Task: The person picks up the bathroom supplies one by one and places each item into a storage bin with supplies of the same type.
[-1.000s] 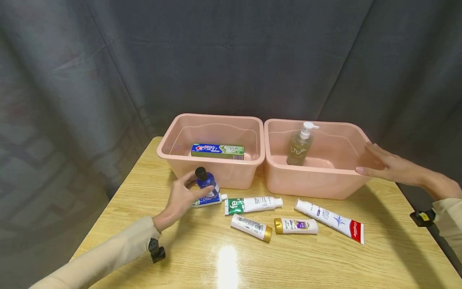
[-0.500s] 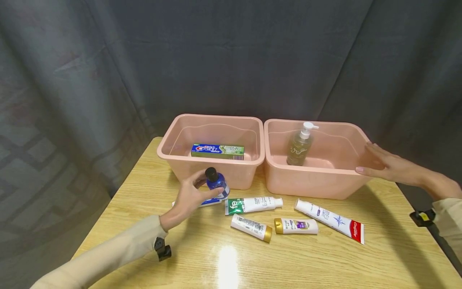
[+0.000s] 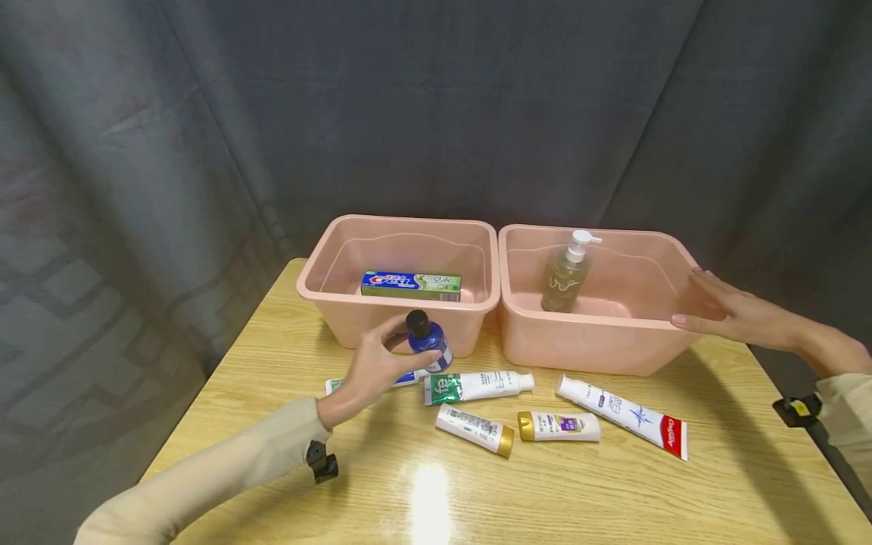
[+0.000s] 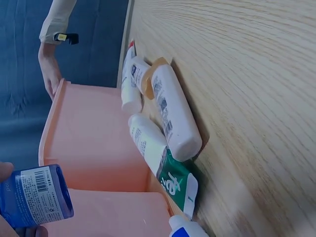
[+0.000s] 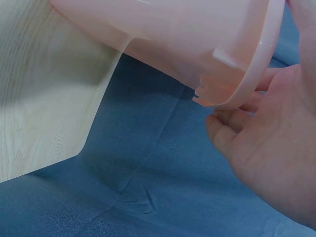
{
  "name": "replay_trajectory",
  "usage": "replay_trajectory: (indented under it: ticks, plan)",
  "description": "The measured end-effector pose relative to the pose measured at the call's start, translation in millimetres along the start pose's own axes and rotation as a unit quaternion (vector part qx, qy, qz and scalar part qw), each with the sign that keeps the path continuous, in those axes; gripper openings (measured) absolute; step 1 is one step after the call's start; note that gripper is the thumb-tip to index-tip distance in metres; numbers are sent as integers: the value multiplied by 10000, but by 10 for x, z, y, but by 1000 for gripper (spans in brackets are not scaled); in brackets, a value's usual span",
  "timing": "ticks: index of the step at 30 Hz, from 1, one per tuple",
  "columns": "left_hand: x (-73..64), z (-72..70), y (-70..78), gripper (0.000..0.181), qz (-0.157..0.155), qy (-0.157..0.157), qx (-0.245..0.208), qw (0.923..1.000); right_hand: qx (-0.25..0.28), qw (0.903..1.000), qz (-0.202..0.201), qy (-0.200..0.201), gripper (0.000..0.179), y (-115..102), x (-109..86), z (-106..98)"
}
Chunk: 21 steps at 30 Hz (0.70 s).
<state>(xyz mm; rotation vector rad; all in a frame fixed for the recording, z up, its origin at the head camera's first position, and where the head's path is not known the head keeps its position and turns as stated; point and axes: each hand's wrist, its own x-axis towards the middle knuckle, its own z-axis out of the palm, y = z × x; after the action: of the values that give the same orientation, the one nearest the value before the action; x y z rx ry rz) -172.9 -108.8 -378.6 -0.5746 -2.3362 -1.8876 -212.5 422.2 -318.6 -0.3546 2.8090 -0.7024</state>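
Observation:
My left hand (image 3: 381,367) holds a small blue bottle (image 3: 432,347) with a black cap between thumb and fingers. The bottle is raised in front of the left pink bin (image 3: 398,304), tilted in the head view. In the left wrist view the blue bottle (image 4: 37,195) shows a white barcode label. Beneath the left hand lies a blue-and-white toothpaste tube (image 3: 409,378), partly hidden. At the far right, my right hand (image 3: 749,314) grips the rim of the right pink bin (image 3: 586,344); the right wrist view shows curled fingers (image 5: 224,131) at that rim.
A toothpaste box (image 3: 410,284) lies in the left bin; a pump bottle (image 3: 565,280) stands in the right one. On the table (image 3: 545,499) lie a green-and-white tube (image 3: 477,386), two gold-capped white containers (image 3: 470,428) and a red-ended Colgate tube (image 3: 623,415).
My left hand has moved to the right with the blue bottle, uncovering the left end of the blue-and-white tube. The right hand keeps its place on the bin.

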Motion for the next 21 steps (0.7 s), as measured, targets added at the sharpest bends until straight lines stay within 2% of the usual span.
replay_trajectory:
  ticks: [12, 21]
  plan:
    - [48, 61, 56, 58, 102, -173, 16, 9998, -103, 9999, -21, -37, 101, 11, 15, -16]
    - [91, 116, 111, 57, 141, -159, -100, 9997, -90, 10000, -33, -5, 101, 3, 7, -6]
